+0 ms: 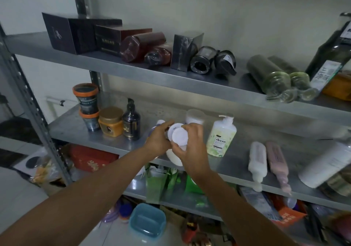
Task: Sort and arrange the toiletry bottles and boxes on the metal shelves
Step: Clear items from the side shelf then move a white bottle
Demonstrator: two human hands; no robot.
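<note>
middle shelf, front edge | left hand: fingers curled round white-capped bottle | right hand: fingers gripping second white bottle, caps touching | both held between dark pump bottle and green pump bottle | further right on same shelf: white tube, pink tube, lying flat, side by side

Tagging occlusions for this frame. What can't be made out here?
All in the head view:
1. White-capped bottles: bodies mostly hidden by the left hand and right hand, so the count is unclear.
2. Tall dark bottle: partly cut off by the right edge.
3. White bottle, far right of the middle shelf: motion-blurred, label unreadable.
4. Green packs below: dim, partly behind the shelf edge and forearms.
</note>
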